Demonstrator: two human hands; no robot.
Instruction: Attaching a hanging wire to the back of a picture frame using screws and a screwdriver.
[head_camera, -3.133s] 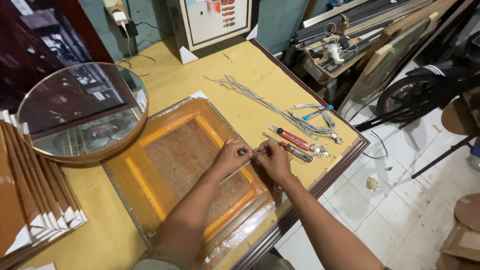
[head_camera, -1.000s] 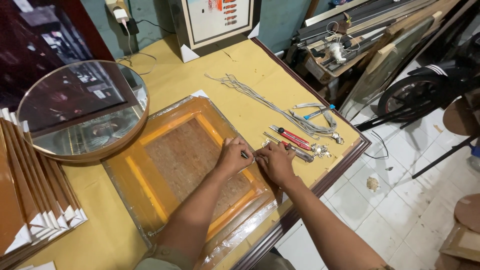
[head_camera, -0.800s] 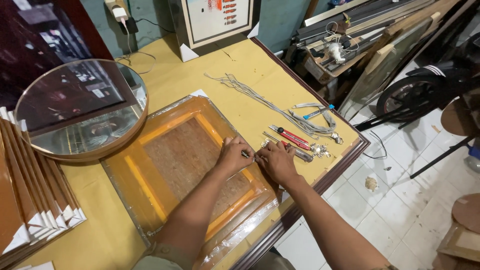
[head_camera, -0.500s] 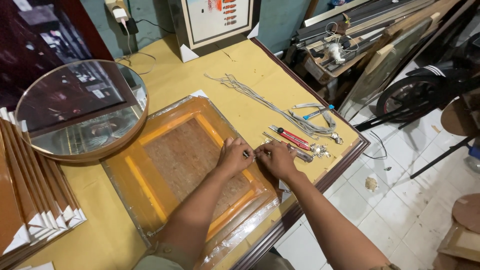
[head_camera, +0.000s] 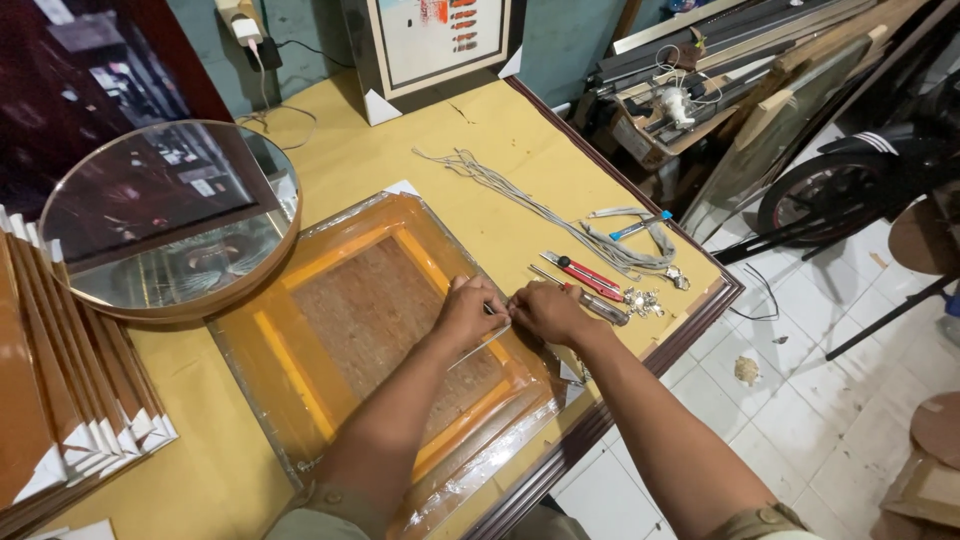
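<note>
The left hand (head_camera: 468, 312) and right hand (head_camera: 540, 310) meet, fingertips nearly touching, on the right edge of a plastic-wrapped orange frame (head_camera: 380, 340) lying flat on the yellow bench (head_camera: 500, 130). Each grip pinches the clear wrapping at that edge. Just right of the right grip lie a red cutter (head_camera: 585, 274) and grey cords (head_camera: 540, 205). A round mirror (head_camera: 170, 215) sits well left.
</note>
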